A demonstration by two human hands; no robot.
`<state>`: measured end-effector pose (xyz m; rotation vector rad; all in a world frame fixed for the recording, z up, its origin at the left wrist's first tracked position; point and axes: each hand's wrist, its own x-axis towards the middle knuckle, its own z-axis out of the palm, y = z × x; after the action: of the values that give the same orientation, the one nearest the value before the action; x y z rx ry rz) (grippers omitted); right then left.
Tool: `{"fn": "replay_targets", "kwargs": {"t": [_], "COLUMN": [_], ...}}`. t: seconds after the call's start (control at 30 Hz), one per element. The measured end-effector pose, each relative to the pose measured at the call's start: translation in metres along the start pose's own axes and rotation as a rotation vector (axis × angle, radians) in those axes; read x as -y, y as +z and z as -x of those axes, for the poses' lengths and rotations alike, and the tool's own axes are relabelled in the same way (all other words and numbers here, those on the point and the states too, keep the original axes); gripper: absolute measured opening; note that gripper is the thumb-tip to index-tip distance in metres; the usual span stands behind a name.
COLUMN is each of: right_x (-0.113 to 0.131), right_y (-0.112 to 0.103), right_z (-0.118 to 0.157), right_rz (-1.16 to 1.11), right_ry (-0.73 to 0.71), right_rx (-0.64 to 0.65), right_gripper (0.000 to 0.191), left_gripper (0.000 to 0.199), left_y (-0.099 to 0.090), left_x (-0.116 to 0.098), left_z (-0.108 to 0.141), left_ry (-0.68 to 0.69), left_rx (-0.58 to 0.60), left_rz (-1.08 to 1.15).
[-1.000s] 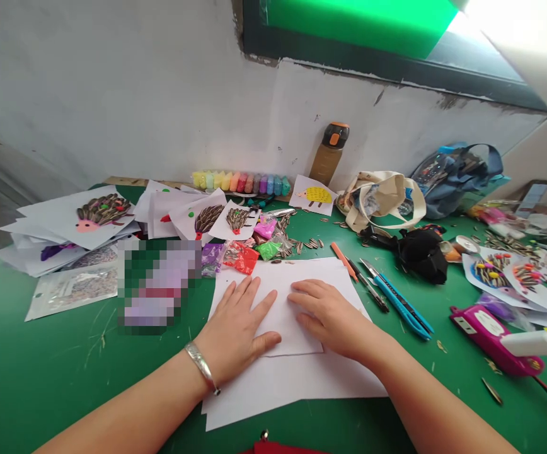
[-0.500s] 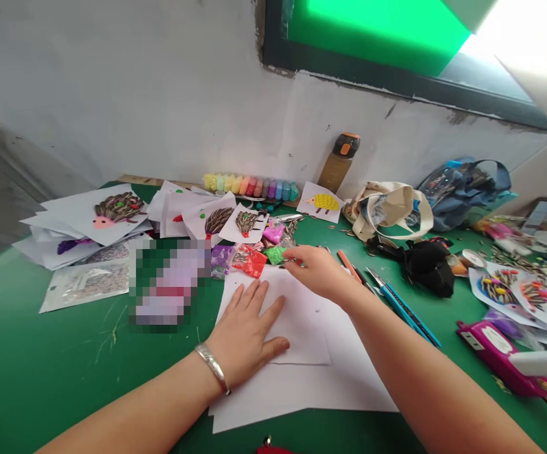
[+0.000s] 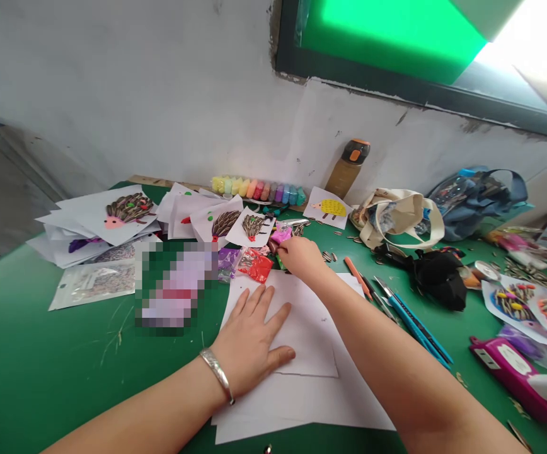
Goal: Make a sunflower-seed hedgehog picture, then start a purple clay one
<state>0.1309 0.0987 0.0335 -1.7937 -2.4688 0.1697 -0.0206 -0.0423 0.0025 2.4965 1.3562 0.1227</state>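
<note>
My left hand (image 3: 254, 331), with a silver bangle at the wrist, lies flat with spread fingers on a small white sheet (image 3: 311, 353). That sheet rests on larger white paper (image 3: 292, 403). At the far edge of the paper my right hand (image 3: 299, 255) is curled, fingertips down among small bags. What its fingers grip is hidden; a bit of green packet shows beneath them. Around it are a pink packet (image 3: 282, 234), a red packet (image 3: 256, 265), a purple packet (image 3: 227, 261) and loose striped seeds (image 3: 329, 256).
Seed-covered hedgehog pictures (image 3: 129, 211) lie on a paper pile at left. Behind stand a row of coloured clay (image 3: 257, 189) and a bottle (image 3: 348, 167). Right are pens (image 3: 356, 274), blue cutters (image 3: 413, 321), a cloth bag (image 3: 399, 217), a black pouch (image 3: 441, 277) and a magenta glue gun (image 3: 514, 378).
My right hand has moved slightly left and down over the green packet, now mostly covering it, and its fingers have curled. My left hand stays flat. The whole view has shifted a little.
</note>
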Motion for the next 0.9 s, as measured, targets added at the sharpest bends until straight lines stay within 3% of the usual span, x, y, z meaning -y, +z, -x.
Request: {"fn": "replay_targets", "kwargs": {"t": [0.3, 0.47, 0.7, 0.9], "right_x": [0.017, 0.006, -0.018, -0.011], "right_y": [0.004, 0.008, 0.000, 0.000], "right_z": [-0.010, -0.010, 0.002, 0.013], "right_rz": [0.003, -0.091, -0.330, -0.366], "right_ry": [0.034, 0.052, 0.055, -0.032], "right_rx": [-0.065, -0.130, -0.219, -0.287], "right_gripper": [0.021, 0.019, 0.032, 0.031], "left_gripper": [0.068, 0.067, 0.069, 0.068], "left_y": [-0.003, -0.002, 0.000, -0.001], "left_x": [-0.001, -0.001, 0.000, -0.001], "left_z": [0.000, 0.000, -0.001, 0.000], "left_ry": [-0.017, -0.001, -0.008, -0.001], "left_rx": [0.024, -0.007, 0.025, 0.017], "left_rz": [0.017, 0.020, -0.002, -0.021]}}
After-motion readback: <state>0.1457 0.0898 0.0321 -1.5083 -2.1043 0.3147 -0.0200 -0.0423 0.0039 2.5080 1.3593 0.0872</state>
